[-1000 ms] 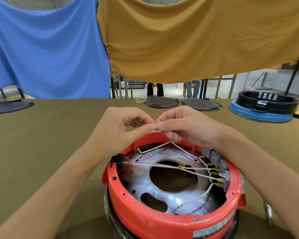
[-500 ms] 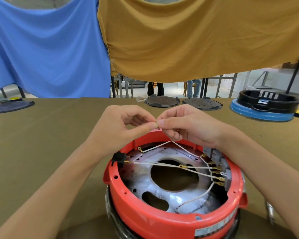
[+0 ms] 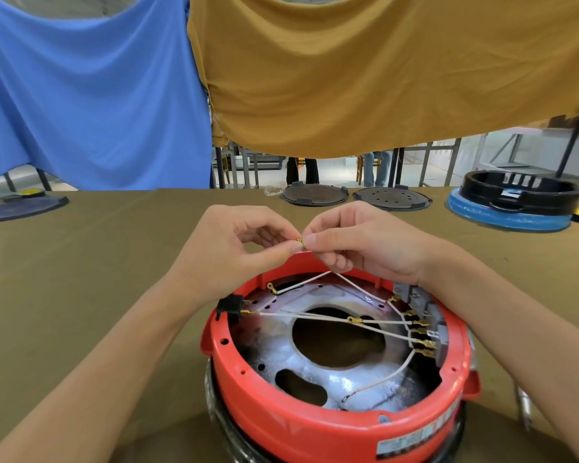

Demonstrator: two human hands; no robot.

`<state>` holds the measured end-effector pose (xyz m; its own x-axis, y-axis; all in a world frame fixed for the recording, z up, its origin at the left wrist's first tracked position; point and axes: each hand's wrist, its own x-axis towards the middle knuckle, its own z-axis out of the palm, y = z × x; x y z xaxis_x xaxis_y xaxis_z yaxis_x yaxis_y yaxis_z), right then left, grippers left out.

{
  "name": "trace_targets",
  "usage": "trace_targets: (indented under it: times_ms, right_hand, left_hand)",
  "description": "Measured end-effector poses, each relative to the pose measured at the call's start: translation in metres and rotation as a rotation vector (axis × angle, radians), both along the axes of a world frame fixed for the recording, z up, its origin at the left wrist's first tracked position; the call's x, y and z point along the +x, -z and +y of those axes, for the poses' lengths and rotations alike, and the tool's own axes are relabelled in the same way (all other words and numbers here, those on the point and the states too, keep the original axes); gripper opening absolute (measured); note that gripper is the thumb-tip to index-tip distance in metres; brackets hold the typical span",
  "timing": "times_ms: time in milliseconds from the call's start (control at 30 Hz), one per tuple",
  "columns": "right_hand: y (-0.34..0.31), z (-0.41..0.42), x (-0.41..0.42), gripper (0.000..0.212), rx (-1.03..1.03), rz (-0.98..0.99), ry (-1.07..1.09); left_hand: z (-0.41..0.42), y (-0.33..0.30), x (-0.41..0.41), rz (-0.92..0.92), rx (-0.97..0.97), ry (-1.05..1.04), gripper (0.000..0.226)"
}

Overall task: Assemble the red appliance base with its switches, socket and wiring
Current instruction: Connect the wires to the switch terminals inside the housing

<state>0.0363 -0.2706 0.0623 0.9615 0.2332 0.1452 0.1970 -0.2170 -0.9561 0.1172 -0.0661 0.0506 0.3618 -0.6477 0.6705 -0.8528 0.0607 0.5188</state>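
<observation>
- One red base (image 3: 318, 426) sits at lower centre, open side up, several white wires (image 3: 318, 318) strung across its metal plate (image 3: 281, 354).
- Above its far rim, left hand (image 3: 238, 248) and right hand (image 3: 361, 245) meet, both pinching one brass terminal (image 3: 300, 241).
- Beyond, upper right: two dark discs (image 3: 315, 194), one black ring (image 3: 518, 192).

Both hands are meeting above the far rim of the round red plastic appliance base (image 3: 315, 426), which is sitting on an olive-brown cloth-covered table (image 3: 81, 279). The left hand (image 3: 228, 252) and the right hand (image 3: 365, 242) are pinching a small brass terminal (image 3: 300, 242) between thumb and fingertips. Two thin white wires (image 3: 355, 285) are running down from the right hand into the base, towards a grey switch block (image 3: 428, 319) on its right side. A small black socket (image 3: 229, 307) is sitting in the left rim.
</observation>
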Motion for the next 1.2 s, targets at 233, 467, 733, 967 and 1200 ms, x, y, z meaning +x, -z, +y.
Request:
trace_targets:
  times_ms: [233, 467, 733, 967, 1200]
  right_hand:
    - [0.000, 0.002, 0.000, 0.010, -0.025, -0.030, 0.038]
    - [-0.001, 0.006, -0.002, 0.010, -0.168, -0.183, 0.155]
    - [-0.003, 0.009, -0.005, 0.022, -0.122, -0.113, 0.077]
    - [-0.003, 0.008, -0.005, 0.017, -0.114, -0.097, 0.066]
    - [-0.008, 0.014, -0.006, 0.009, -0.366, -0.091, 0.138]
  left_hand:
    - [0.000, 0.000, 0.003, 0.138, 0.007, 0.007, 0.004]
    - [-0.001, 0.001, 0.006, 0.372, -0.038, 0.061, 0.016]
    - [0.001, 0.002, 0.004, 0.278, -0.043, 0.094, 0.014]
    - [0.000, 0.002, 0.003, 0.196, -0.038, 0.056, 0.010]
    - [0.004, 0.009, 0.020, 0.364, 0.207, -0.143, 0.019]
